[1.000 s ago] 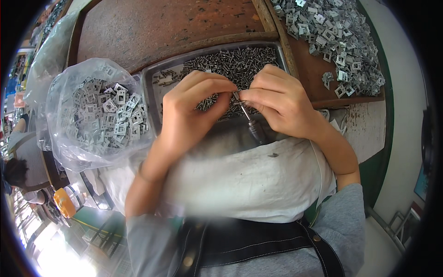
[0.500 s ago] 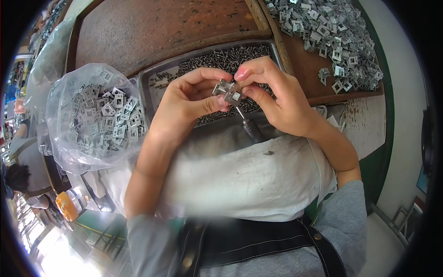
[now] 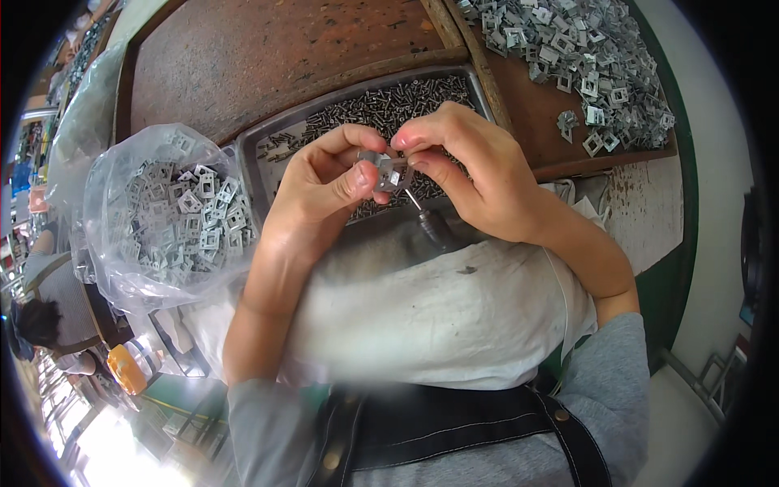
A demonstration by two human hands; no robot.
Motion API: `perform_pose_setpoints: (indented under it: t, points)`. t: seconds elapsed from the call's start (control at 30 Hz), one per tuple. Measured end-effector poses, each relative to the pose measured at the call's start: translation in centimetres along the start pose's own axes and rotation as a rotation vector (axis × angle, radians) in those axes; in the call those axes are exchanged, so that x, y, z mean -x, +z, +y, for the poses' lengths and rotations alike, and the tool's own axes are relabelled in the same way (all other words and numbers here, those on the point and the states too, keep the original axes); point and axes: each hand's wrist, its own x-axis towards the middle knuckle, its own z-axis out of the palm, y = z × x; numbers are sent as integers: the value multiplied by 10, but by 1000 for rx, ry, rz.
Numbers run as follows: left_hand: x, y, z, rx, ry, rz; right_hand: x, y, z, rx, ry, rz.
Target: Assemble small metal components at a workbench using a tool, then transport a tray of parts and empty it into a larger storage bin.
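My left hand [image 3: 320, 183] grips a small square metal bracket [image 3: 395, 177] between thumb and fingers, above a grey tray. My right hand [image 3: 479, 170] is closed in a pinch at the bracket's upper right edge. What its fingertips hold is too small to make out. Just under the bracket, the thin shaft of a dark-handled screwdriver [image 3: 436, 228] points up towards it, and its handle lies by the cloth over my lap. Whether the shaft's tip touches the bracket cannot be told. No finger is seen round the handle.
Many small screws fill the grey tray [image 3: 247, 174] under my hands. A clear plastic bag [image 3: 105, 235] of metal brackets stands at left. More brackets [image 3: 604, 89] are heaped at far right, behind a wooden divider [image 3: 485, 77]. White cloth [image 3: 422, 308] covers my lap.
Both hands and the bracket have shifted slightly left in the picture, and the bracket is turned a little. The screwdriver appears slightly further left too.
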Motion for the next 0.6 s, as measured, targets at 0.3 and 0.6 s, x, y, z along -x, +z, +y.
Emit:
perform_pose_setpoints:
  t: [0.3,0.6]
  points:
    - [1,4,2,80,-29,-42,0,-1,0,-3,10,22]
    - [3,20,0,-544,310,302,1,-5,1,-264,256,-21]
